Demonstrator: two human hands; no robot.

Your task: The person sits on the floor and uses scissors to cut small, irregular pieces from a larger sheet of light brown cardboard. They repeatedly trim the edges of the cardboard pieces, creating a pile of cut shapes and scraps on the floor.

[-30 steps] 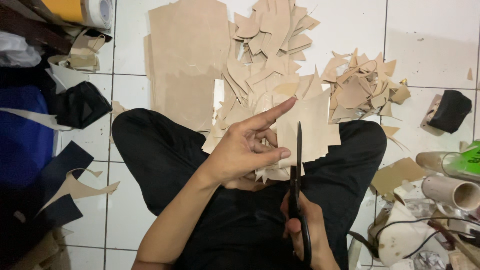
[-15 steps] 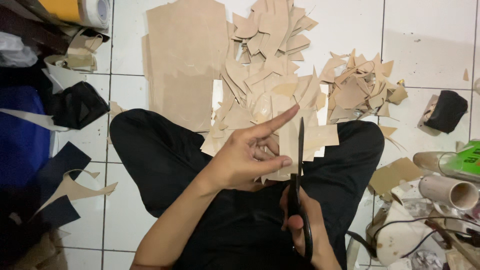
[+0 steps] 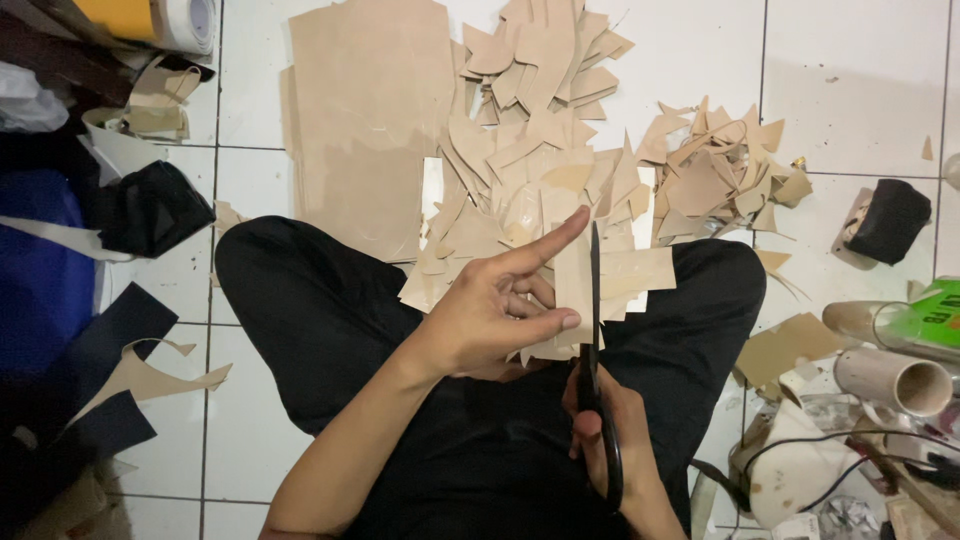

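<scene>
- Head view, looking down on crossed legs in black trousers [image 3: 330, 330], seated on white floor tiles [image 3: 850, 90].
- Left hand [image 3: 490, 320] clamped on a tan sheet piece [image 3: 620, 275], thumb under, index finger stretched out along the edge.
- Right hand [image 3: 605, 440] closed through the handles of black scissors [image 3: 595, 330], blades nearly shut and touching the piece just beside that finger.
- Risk, as a judgement: index finger lies very near the blade line, so a cut could nick it; thin piece could also bend and send the cut off line.
- Counted: one pair of scissors, two hands, one large uncut stack of sheets [image 3: 370, 120], two heaps of offcuts [image 3: 540, 130] and [image 3: 720, 170], too many pieces to count.
- Also near: one cardboard tube [image 3: 895, 380] at right, one yellow roll [image 3: 150, 18] at top left.
</scene>
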